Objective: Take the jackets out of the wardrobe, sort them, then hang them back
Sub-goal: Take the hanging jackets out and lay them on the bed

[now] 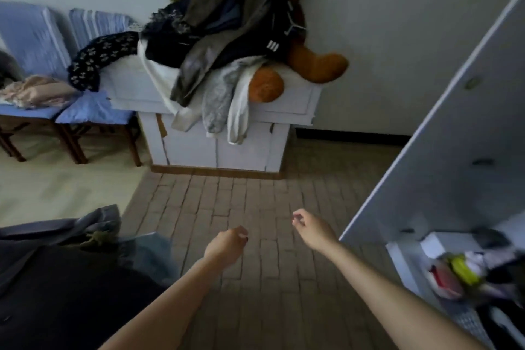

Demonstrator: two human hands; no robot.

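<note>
1. Heaped on the white counter (287, 99) against the wall: jackets (216, 28) in olive, navy and black, rumpled and overlapping, one dark piece showing white stripes, pale grey and white sleeves dangling over the front edge.
2. Propped behind the heap, touching it: a brown teddy bear (315, 62).
3. Held out over the brick floor (255, 196), both bare: left hand (227, 244), grip loosely curled, holding nothing; right hand (311, 226), grip narrow, fingers relaxed, holding nothing.
4. At right, swung open: white wardrobe door (454, 128), with blurred clutter on a shelf below.
5. At left: two blue-cushioned chairs (85, 111).
</note>
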